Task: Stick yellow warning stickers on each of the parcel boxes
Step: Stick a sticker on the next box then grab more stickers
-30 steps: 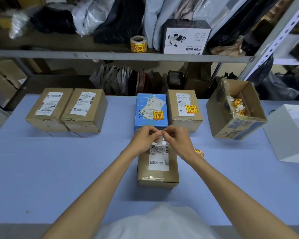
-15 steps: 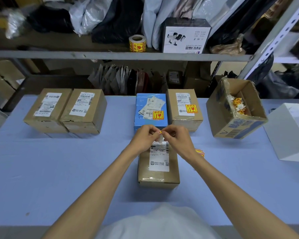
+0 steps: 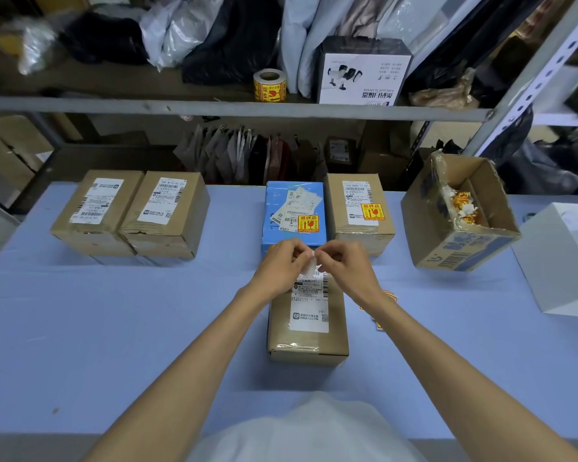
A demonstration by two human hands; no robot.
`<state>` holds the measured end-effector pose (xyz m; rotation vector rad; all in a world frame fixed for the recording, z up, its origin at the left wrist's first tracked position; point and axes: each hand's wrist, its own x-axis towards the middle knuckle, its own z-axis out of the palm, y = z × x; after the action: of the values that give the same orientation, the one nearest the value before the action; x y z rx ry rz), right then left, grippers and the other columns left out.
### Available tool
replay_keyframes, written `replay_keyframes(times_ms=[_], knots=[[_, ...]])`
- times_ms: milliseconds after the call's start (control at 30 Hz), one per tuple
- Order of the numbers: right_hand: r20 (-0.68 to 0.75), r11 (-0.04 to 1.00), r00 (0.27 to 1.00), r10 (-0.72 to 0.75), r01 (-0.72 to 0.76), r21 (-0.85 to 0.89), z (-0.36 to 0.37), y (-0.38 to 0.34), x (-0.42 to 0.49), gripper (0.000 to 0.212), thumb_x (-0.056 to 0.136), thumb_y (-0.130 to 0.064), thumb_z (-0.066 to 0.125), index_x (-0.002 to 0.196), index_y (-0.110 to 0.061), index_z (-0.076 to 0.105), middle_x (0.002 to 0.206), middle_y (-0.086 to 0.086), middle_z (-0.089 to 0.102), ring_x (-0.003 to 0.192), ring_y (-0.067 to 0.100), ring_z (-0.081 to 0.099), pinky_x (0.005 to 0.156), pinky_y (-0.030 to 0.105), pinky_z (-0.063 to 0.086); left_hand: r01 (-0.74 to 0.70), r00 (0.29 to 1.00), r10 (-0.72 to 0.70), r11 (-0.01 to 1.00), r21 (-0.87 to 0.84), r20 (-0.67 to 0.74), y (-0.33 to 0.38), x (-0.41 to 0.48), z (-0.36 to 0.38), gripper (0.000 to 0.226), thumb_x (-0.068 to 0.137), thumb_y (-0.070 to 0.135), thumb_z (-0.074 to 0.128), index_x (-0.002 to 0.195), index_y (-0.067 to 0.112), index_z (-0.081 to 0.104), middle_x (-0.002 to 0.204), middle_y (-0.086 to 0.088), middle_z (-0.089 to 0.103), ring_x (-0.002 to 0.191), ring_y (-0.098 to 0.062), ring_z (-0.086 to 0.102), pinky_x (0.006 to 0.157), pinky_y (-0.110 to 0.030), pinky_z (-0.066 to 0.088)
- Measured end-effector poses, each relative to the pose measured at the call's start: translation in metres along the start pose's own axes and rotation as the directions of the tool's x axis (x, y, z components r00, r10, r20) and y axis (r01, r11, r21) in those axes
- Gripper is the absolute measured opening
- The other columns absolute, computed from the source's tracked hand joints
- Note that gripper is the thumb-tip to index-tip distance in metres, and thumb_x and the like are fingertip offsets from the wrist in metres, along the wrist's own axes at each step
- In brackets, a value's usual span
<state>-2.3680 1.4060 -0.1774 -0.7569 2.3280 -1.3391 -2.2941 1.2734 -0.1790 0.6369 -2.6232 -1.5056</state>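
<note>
fingers (image 3: 298, 254) of left hand (image 3: 282, 265) and right hand (image 3: 347, 269) pinch one small white slip (image 3: 309, 267) together above near parcel box (image 3: 309, 341) | far left brown boxes (image 3: 95, 211) (image 3: 167, 216) side by side | blue box (image 3: 282, 198), then labelled brown box (image 3: 337, 208), each with yellow warning sticker (image 3: 309, 223) (image 3: 371, 211) | open carton (image 3: 427, 228) right

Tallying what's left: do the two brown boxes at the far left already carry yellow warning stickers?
No, the far-left box and its neighbour show only white shipping labels on top, no yellow sticker.
</note>
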Motion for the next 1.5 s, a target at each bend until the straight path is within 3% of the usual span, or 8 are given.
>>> replay_keyframes(times_ms=[267,533,667,733,933,1167,1300,1500], knots=[[-0.014,0.993,0.999,0.049,-0.047,0.112,0.001,-0.003,-0.002,0.015,0.089,-0.016,0.061,0.087,-0.009,0.074,0.074,0.002,0.072,0.066,0.012,0.069,0.066,0.027,0.057,0.02,1.0,-0.02,0.999,-0.047,-0.011,0.003,-0.002,0.001,0.013,0.097,0.029,0.052,0.096,0.018,0.059,0.094,0.001,0.066,0.088,-0.012,0.063,0.072,-0.019,0.048],[-0.042,0.983,0.997,0.066,-0.058,0.173,0.003,-0.004,0.0,0.012,0.089,-0.012,0.062,0.086,-0.006,0.073,0.073,0.004,0.072,0.065,0.012,0.068,0.059,0.017,0.052,0.015,1.0,-0.017,0.993,-0.119,-0.015,0.006,0.001,0.0,0.011,0.095,0.024,0.052,0.089,0.015,0.056,0.094,-0.002,0.066,0.092,-0.018,0.063,0.075,-0.024,0.046],[-0.051,0.971,0.996,0.071,-0.058,0.231,0.005,-0.007,-0.001,0.015,0.09,-0.013,0.062,0.083,-0.004,0.072,0.069,0.005,0.071,0.061,0.01,0.067,0.057,0.015,0.049,0.064,0.998,-0.061,0.962,-0.266,0.021,0.005,0.004,0.002,0.023,0.095,0.036,0.054,0.094,0.012,0.055,0.096,-0.004,0.066,0.095,-0.02,0.064,0.088,-0.038,0.053],[-0.057,0.965,0.996,0.073,-0.056,0.255,0.005,-0.008,-0.001,0.016,0.09,-0.013,0.061,0.082,-0.004,0.071,0.065,0.003,0.07,0.058,0.008,0.065,0.056,0.016,0.05,0.055,0.998,-0.048,0.947,-0.316,0.029,0.007,0.003,0.003,0.029,0.092,0.037,0.058,0.099,0.009,0.055,0.099,-0.004,0.067,0.095,-0.019,0.064,0.088,-0.035,0.052],[-0.064,0.947,0.991,0.121,-0.096,0.305,0.003,-0.009,0.001,0.014,0.09,-0.009,0.059,0.085,0.0,0.069,0.067,0.008,0.069,0.06,0.011,0.064,0.058,0.02,0.053,0.08,0.997,-0.082,0.901,-0.427,0.015,0.004,0.007,0.003,0.01,0.094,0.02,0.058,0.097,0.011,0.059,0.097,-0.006,0.067,0.092,-0.017,0.064,0.083,-0.025,0.053],[-0.062,0.934,0.986,0.155,-0.126,0.333,0.002,-0.008,0.001,0.014,0.091,-0.007,0.057,0.086,0.001,0.067,0.071,0.014,0.07,0.061,0.014,0.065,0.059,0.021,0.053,0.23,0.963,-0.266,0.746,-0.625,0.037,0.007,0.011,0.003,0.013,0.098,0.018,0.048,0.097,0.006,0.053,0.1,-0.013,0.067,0.089,-0.021,0.069,0.076,-0.026,0.057],[-0.058,0.937,0.988,0.142,-0.115,0.33,0.005,-0.01,0.001,0.015,0.092,-0.009,0.058,0.085,-0.001,0.069,0.067,0.009,0.069,0.06,0.013,0.065,0.059,0.021,0.054,0.184,0.98,-0.196,0.79,-0.585,0.043,0.008,0.008,0.004,0.036,0.092,0.034,0.059,0.112,0.004,0.059,0.106,-0.007,0.068,0.095,-0.018,0.068,0.083,-0.029,0.056],[-0.031,0.923,0.986,0.165,-0.143,0.358,0.002,-0.01,0.0,0.014,0.092,-0.005,0.056,0.086,0.001,0.067,0.069,0.01,0.069,0.061,0.019,0.066,0.06,0.024,0.054,0.22,0.973,-0.223,0.801,-0.557,0.064,0.0,0.007,0.004,0.024,0.097,0.024,0.053,0.089,0.003,0.062,0.095,-0.013,0.066,0.088,-0.021,0.064,0.087,-0.035,0.053]])
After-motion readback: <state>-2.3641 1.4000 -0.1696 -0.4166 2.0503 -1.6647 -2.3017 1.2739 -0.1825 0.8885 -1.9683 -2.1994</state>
